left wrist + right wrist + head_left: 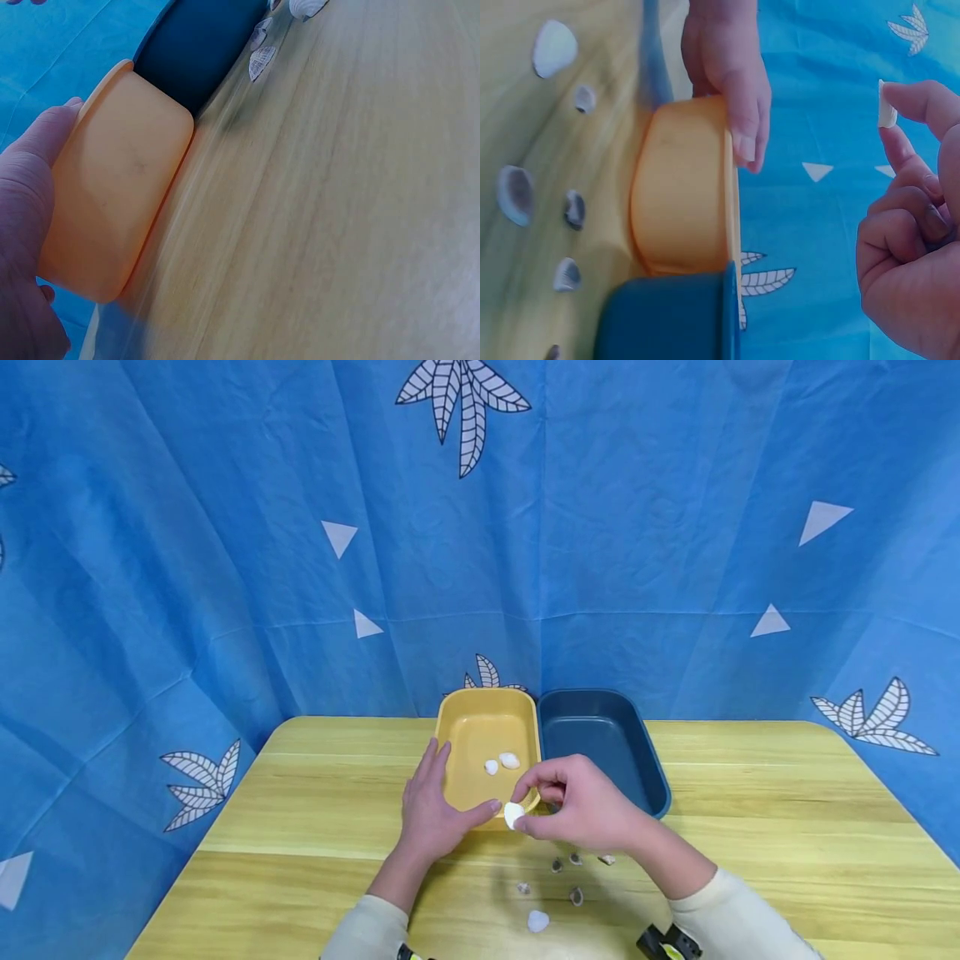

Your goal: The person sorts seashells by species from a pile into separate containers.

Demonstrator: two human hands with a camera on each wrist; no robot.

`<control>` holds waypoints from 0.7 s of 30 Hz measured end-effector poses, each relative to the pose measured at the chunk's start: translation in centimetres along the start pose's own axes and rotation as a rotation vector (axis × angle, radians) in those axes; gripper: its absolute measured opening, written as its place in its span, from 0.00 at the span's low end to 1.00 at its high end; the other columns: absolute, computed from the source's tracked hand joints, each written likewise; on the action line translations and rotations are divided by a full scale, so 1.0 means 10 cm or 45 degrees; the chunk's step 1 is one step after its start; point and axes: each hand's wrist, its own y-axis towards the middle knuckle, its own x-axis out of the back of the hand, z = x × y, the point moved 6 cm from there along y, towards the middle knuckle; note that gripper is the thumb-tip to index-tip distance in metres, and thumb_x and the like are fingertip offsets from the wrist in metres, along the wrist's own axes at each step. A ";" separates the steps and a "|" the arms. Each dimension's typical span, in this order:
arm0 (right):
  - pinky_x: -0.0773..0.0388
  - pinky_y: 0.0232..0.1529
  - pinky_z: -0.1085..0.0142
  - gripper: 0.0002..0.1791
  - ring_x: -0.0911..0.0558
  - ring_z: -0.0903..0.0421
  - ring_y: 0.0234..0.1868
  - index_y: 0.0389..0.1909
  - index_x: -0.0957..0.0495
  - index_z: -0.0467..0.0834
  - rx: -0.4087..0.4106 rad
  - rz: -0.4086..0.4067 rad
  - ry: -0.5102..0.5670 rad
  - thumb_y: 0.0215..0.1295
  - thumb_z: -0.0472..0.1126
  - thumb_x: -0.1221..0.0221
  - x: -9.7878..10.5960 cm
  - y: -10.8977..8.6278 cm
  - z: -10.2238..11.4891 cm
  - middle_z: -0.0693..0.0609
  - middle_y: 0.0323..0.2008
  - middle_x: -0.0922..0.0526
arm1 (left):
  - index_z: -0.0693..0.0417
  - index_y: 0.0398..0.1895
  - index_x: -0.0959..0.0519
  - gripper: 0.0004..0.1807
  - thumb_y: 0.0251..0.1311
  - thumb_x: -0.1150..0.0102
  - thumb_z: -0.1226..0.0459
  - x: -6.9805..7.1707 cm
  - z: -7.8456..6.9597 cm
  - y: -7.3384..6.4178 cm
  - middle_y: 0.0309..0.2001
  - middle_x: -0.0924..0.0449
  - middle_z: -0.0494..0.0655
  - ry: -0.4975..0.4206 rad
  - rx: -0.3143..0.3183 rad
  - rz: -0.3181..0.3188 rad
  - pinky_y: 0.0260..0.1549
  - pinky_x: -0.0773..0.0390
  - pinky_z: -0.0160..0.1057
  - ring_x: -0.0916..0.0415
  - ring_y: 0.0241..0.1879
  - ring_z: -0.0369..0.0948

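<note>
The right hand [583,803] pinches a white shell [513,815] above the near rim of the yellow tray [472,735]; the left hand [433,814], thumb spread wide, rests against that tray's left side. Lowering the shell well inside before loosening seems safest.

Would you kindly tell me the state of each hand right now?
Left hand: open, resting against the yellow tray.
Right hand: closed, pinching a white seashell.

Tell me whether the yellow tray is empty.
No, two white shells lie inside the yellow tray, as the head view shows.
</note>
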 end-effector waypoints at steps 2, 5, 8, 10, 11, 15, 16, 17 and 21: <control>0.31 0.28 0.67 0.08 0.41 0.61 0.18 0.33 0.15 0.52 0.006 -0.019 -0.024 0.55 0.42 0.26 0.03 0.05 -0.01 0.61 0.15 0.46 | 0.49 0.78 0.44 0.64 0.39 0.26 0.34 0.00 0.00 0.00 0.79 0.56 0.46 -0.001 0.000 -0.002 0.68 0.55 0.63 0.52 0.75 0.52; 0.32 0.28 0.66 0.08 0.41 0.61 0.18 0.34 0.15 0.51 0.020 -0.048 -0.049 0.55 0.40 0.26 0.06 0.13 -0.03 0.62 0.15 0.46 | 0.49 0.78 0.44 0.64 0.39 0.26 0.35 0.00 0.00 0.00 0.79 0.56 0.45 -0.006 0.004 -0.004 0.69 0.56 0.63 0.52 0.75 0.52; 0.36 0.25 0.66 0.08 0.42 0.60 0.17 0.35 0.15 0.49 0.005 -0.071 -0.039 0.55 0.39 0.27 0.09 0.21 -0.08 0.61 0.14 0.45 | 0.49 0.78 0.44 0.64 0.39 0.26 0.34 0.01 0.00 -0.01 0.79 0.56 0.46 -0.009 0.005 -0.003 0.69 0.56 0.63 0.53 0.75 0.52; 0.38 0.24 0.66 0.08 0.43 0.59 0.17 0.35 0.15 0.47 -0.017 -0.084 -0.015 0.56 0.39 0.27 0.09 0.27 -0.10 0.59 0.14 0.45 | 0.50 0.78 0.44 0.64 0.39 0.26 0.34 0.01 0.00 -0.01 0.79 0.56 0.45 -0.008 0.005 0.000 0.69 0.56 0.63 0.53 0.75 0.51; 0.38 0.23 0.65 0.08 0.43 0.58 0.16 0.35 0.15 0.46 -0.026 -0.093 -0.002 0.55 0.38 0.27 0.10 0.29 -0.11 0.59 0.15 0.45 | 0.50 0.78 0.44 0.64 0.39 0.26 0.34 0.01 0.00 -0.01 0.80 0.56 0.45 -0.006 0.005 0.002 0.69 0.56 0.63 0.53 0.75 0.51; 0.41 0.21 0.65 0.09 0.41 0.56 0.17 0.35 0.15 0.44 -0.075 -0.139 0.025 0.55 0.38 0.26 0.11 0.40 -0.17 0.57 0.15 0.43 | 0.50 0.78 0.44 0.63 0.40 0.26 0.35 0.01 0.01 -0.01 0.80 0.56 0.46 0.000 0.001 0.008 0.69 0.56 0.63 0.53 0.75 0.52; 0.41 0.21 0.64 0.09 0.41 0.56 0.17 0.35 0.15 0.44 -0.082 -0.153 0.030 0.55 0.38 0.26 0.12 0.43 -0.19 0.56 0.15 0.43 | 0.50 0.78 0.44 0.63 0.40 0.26 0.35 0.01 0.01 -0.01 0.80 0.56 0.46 -0.003 -0.001 0.008 0.69 0.56 0.63 0.53 0.75 0.52; 0.41 0.21 0.64 0.09 0.41 0.55 0.17 0.35 0.15 0.44 -0.089 -0.168 0.033 0.55 0.38 0.26 0.13 0.45 -0.20 0.56 0.14 0.43 | 0.50 0.78 0.44 0.63 0.41 0.26 0.35 0.01 0.01 -0.01 0.80 0.56 0.46 -0.003 -0.002 0.009 0.68 0.56 0.63 0.53 0.75 0.52; 0.41 0.19 0.63 0.09 0.40 0.54 0.15 0.35 0.14 0.44 -0.106 -0.236 0.024 0.55 0.40 0.26 0.17 0.53 -0.25 0.55 0.13 0.43 | 0.50 0.78 0.44 0.63 0.41 0.26 0.35 0.00 0.01 0.00 0.79 0.56 0.46 -0.010 -0.008 0.008 0.68 0.56 0.63 0.53 0.75 0.52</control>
